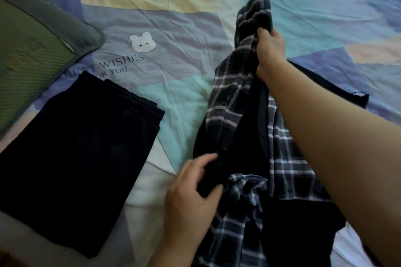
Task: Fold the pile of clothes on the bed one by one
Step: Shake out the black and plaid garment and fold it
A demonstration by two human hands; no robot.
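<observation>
At the far left a green pillow (26, 50) lies against the edge of the patchwork bed sheet (173, 17), and just in front of it a dark garment (82, 147) lies flat and squared off, looking already folded, its ribbed band toward the bed's middle. Past a strip of bare sheet comes the left hand (193, 188), low in the view, its fingers curled round a bunch of dark cloth (238, 147) at the near end of the pile. That dark cloth is tangled into the plaid garment (230, 97), which runs from the heap in front of the person up toward the middle of the bed. Further right the right hand (270, 50) is stretched out with its fingers closed on the plaid's far end, lifting it clear of the sheet so the fabric hangs in a loose rope. Beyond the forearm more dark fabric (338, 84) lies on the bed. The plaid looks light, thin and limp; it will sag and twist wherever it is unsupported, so it probably wants holding at two corners or along a seam, shaken free of the dark piece, then spread flat before any fold
</observation>
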